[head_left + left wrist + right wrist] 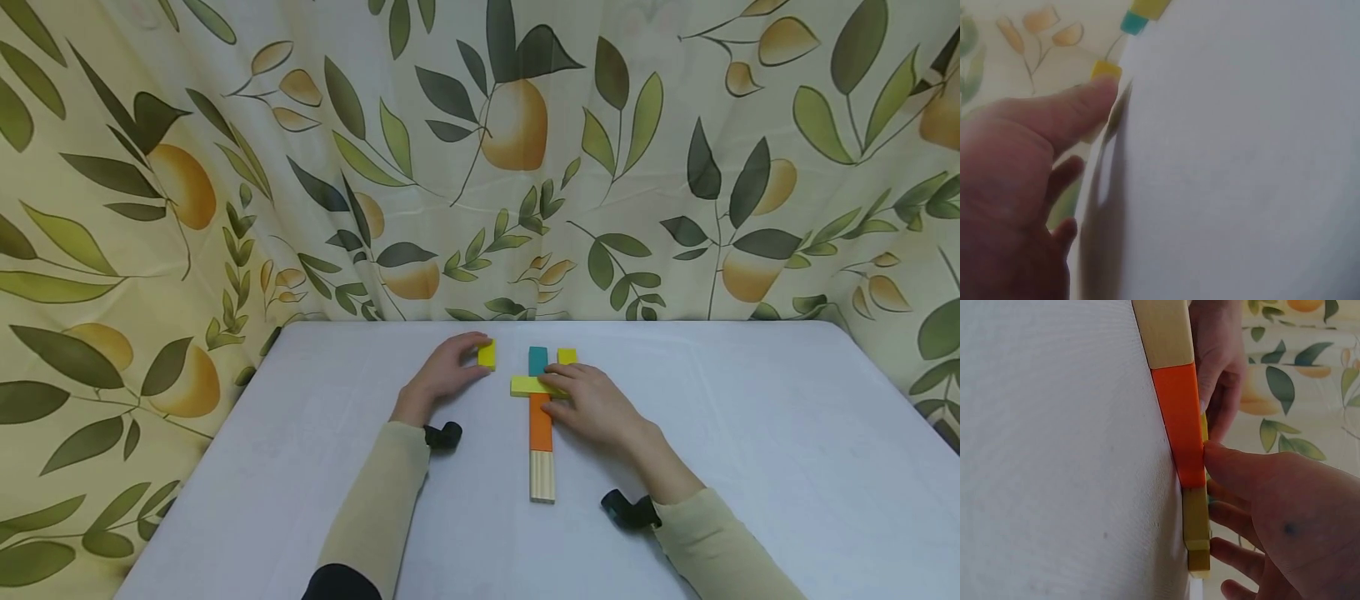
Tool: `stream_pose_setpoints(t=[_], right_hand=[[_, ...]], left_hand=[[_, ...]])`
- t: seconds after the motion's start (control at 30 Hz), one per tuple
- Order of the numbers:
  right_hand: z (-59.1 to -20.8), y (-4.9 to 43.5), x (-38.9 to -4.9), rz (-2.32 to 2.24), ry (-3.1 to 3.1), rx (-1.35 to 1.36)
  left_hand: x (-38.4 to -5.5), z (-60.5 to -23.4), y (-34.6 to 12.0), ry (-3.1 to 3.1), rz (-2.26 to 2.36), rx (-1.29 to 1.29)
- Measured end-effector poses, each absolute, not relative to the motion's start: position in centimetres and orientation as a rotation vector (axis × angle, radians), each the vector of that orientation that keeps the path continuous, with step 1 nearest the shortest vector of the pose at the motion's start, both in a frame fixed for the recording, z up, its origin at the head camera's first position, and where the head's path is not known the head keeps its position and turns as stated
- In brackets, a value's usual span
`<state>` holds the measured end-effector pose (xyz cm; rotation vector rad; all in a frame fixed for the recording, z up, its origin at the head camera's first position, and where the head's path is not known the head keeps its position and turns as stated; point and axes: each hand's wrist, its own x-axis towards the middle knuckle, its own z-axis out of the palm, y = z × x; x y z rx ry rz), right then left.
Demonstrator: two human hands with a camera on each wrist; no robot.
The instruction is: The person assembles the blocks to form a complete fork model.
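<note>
My left hand (444, 372) pinches a small yellow block (487, 356) between thumb and fingers near the table's back edge; the block's top shows beyond the thumb in the left wrist view. To its right, blocks form a cross-like figure: a teal block (537, 361) at the back, a yellow bar (521, 386) laid crosswise, then an orange block (540, 425) and a plain wooden block (542, 477) end to end. My right hand (600, 408) rests over the bar's right end, thumb at the orange block (1177, 425), fingers fairly straight and partly covering the bar.
Another small yellow block (567, 356) stands behind the right hand, right of the teal one. A white cloth covers the table (262, 483). Behind its back edge hangs a curtain (630, 208) printed with leaves and fruit.
</note>
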<state>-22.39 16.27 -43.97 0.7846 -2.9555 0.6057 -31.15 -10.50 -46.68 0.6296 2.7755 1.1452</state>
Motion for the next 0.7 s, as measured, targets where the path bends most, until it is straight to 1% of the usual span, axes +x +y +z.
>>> stream_pose_setpoints(t=[0.7], right_hand=[[-43.9, 16.2, -22.3, 0.621, -2.979, 0.760]], left_hand=[[-30.9, -46.4, -8.7, 2.735, 1.132, 0.643]])
